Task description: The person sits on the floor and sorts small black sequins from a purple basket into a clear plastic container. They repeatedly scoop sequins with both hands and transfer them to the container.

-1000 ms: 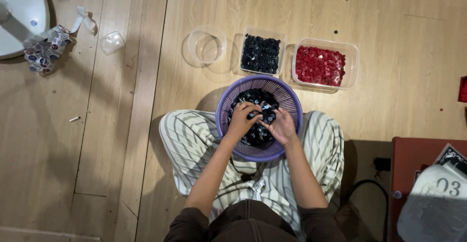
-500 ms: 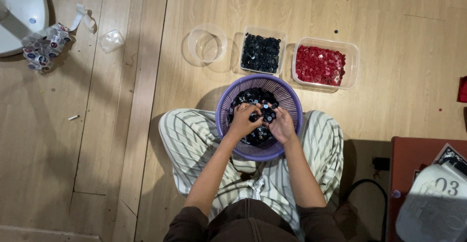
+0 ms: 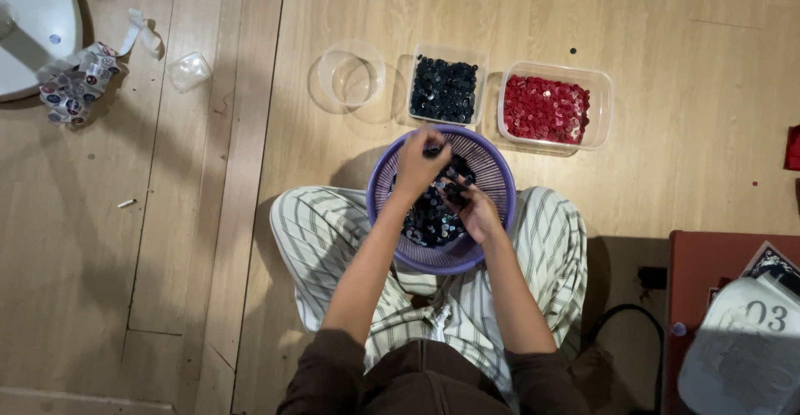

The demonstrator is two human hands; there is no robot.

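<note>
A purple slotted basket (image 3: 493, 173) rests between my crossed legs, holding a heap of dark round buttons (image 3: 427, 219). My left hand (image 3: 419, 163) is raised over the basket's far rim, fingers pinched on a dark button. My right hand (image 3: 473, 208) is inside the basket, fingers curled on several dark buttons. Beyond the basket stand a clear tub of dark buttons (image 3: 444, 88) and a clear tub of red buttons (image 3: 546, 108).
A round clear container (image 3: 350, 75) sits left of the dark tub. A small clear cup (image 3: 190, 71), a patterned ribbon (image 3: 77, 86) and a white round base (image 3: 33, 23) lie far left. A red-brown cabinet (image 3: 708, 298) and black cable (image 3: 617, 323) are at right.
My left hand has lifted out of the heap toward the basket's far rim, holding a dark button. The right hand stays in the basket.
</note>
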